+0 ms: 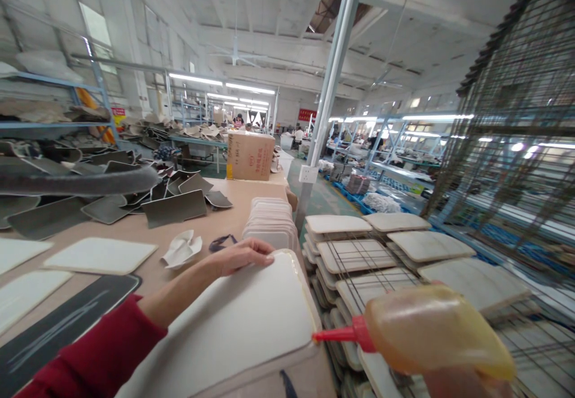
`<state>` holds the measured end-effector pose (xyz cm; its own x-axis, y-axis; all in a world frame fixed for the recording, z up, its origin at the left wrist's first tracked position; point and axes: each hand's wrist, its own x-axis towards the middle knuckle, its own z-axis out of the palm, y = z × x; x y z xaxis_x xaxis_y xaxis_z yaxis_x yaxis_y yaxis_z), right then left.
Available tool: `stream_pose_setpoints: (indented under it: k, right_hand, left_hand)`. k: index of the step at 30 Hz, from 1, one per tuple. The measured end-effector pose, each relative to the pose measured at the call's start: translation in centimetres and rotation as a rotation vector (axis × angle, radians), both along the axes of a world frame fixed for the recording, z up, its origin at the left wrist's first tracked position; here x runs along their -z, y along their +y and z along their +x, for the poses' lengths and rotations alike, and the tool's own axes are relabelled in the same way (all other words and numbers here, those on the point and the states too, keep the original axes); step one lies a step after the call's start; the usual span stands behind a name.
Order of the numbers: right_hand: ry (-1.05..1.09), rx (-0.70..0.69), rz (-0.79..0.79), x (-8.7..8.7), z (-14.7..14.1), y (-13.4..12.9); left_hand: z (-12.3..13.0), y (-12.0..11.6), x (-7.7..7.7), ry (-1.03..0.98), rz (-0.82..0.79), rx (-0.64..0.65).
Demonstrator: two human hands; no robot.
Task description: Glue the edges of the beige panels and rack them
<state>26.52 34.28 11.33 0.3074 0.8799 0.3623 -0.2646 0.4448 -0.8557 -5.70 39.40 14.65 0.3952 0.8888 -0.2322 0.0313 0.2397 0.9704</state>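
My left hand (246, 255) presses its fingers on the top edge of a white rounded panel (238, 320) on the brown-covered table. A strip of yellowish glue runs along the panel's top right and right edge. In my right hand (467, 383), partly hidden at the bottom right, is a squeeze bottle (435, 332) of amber glue. The bottle lies on its side, its red nozzle pointing left, with the tip at the panel's lower right corner. Further white panels (101, 255) and a dark panel (67, 326) lie at the left.
Behind my left hand are crumpled paper (182, 249), a stack of panels (270, 221) and a cardboard box (250, 157). Grey pieces (175, 206) pile up at the left. Wire racks of panels (357, 256) stand at the right, beside a metal post (330, 86).
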Motion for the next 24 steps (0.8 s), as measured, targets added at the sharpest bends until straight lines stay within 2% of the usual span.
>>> stream_pose_setpoints:
  k: [2,5,9,12,24]
  right_hand:
    - [0.052,0.029,-0.053,-0.7,-0.6,-0.6]
    - [0.157,0.097,-0.025,-1.0,-1.2,-0.8]
    - [0.210,0.162,0.005,0.0,-1.2,0.0]
    - [0.222,0.204,0.003,0.5,-1.0,0.5]
    - [0.273,0.110,0.062,1.1,-0.1,3.2]
  left_hand:
    - [-0.2,0.1,0.4,-0.037,-0.009,-0.046]
    - [-0.3,0.3,1.0,-0.095,-0.032,-0.121]
    - [0.0,0.5,1.6,-0.141,-0.047,-0.249]
    - [0.2,0.4,1.8,-0.163,-0.045,-0.297]
    - [0.8,0.4,2.4,-0.262,-0.050,-0.375]
